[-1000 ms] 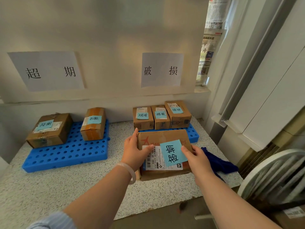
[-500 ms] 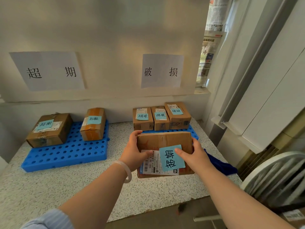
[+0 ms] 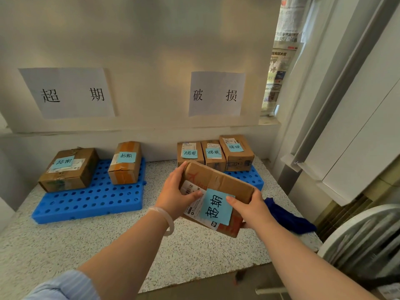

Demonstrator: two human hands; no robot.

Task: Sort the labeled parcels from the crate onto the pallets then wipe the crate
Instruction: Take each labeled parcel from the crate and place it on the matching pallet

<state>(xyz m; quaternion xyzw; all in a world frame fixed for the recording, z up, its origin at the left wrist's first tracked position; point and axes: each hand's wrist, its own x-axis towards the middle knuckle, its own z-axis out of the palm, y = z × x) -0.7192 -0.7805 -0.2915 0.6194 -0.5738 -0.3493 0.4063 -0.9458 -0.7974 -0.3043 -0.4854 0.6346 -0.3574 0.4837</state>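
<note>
The flat brown cardboard parcel point(image 3: 218, 180) with a blue 超期 note hangs tilted over the speckled counter point(image 3: 194, 256) in front of the right blue perforated pallet point(image 3: 249, 177), with the left hand point(image 3: 175, 194) gripping its left edge and the right hand point(image 3: 251, 210) its right. Judging by the note, it belongs on the left blue perforated pallet point(image 3: 91, 200) under the white 超期 wall sign point(image 3: 69, 93), set flat on bare plastic. Two labelled boxes point(image 3: 69, 169) sit there already, and three more boxes point(image 3: 213, 155) sit on the right pallet.

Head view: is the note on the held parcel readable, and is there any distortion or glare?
Head view: the blue note on the parcel is sharp and legible, left hand and right hand crisp; head view: the window frame at right leans from wide-angle distortion; head view: soft warm patches on the wall, no glare.
</note>
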